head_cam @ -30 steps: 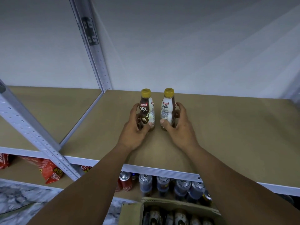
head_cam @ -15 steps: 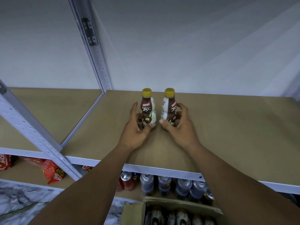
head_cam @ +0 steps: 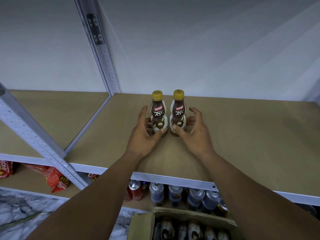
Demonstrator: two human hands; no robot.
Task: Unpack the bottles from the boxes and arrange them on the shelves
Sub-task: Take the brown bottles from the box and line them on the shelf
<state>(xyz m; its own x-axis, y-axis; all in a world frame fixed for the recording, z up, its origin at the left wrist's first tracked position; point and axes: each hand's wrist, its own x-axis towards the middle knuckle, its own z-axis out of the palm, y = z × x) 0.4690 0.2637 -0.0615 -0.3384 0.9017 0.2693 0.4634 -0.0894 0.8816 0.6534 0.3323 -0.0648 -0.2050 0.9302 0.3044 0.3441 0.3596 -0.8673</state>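
Both grips loosely cupped: left hand [head_cam: 140, 137] round left bottle [head_cam: 158, 111], right hand [head_cam: 195, 135] round right bottle [head_cam: 179, 111], thumbs touching

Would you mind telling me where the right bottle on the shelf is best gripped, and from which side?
Grip the right bottle at its narrow waist, between the two bulges, where fingers seat without slipping. It stands upright with the left bottle close beside it, so come from its open right side or front, probably with the right hand.
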